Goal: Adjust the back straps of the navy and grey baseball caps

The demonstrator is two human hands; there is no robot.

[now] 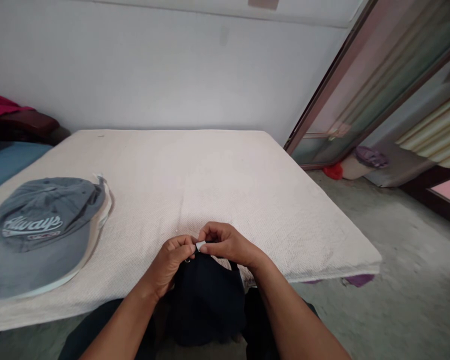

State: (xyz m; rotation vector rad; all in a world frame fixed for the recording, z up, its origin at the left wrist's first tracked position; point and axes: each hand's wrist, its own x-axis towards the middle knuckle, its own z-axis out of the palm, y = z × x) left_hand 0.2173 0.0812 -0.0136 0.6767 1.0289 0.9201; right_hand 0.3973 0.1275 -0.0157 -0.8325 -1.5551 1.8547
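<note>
A dark navy cap (210, 297) hangs in front of my lap, below the near edge of the mattress, its back strap and opening turned up toward me. My left hand (174, 260) pinches the strap on its left side, thumb against fingers. From the other side, the thumb and fingers of my right hand (228, 244) close on the same strap. Between the two thumbs shows a small whitish piece (200, 245); whether it is a buckle or a label I cannot tell. A second cap (47, 225), grey-blue with white "Always" lettering, lies at the left.
A cream-covered mattress (210, 175) stretches back to a pale wall (172, 70). Blue fabric (13, 162) and pink cloth (3, 104) are at the far left. To the right are the concrete floor (408, 260), a framed glass door (333, 100) and a striped curtain (438, 132).
</note>
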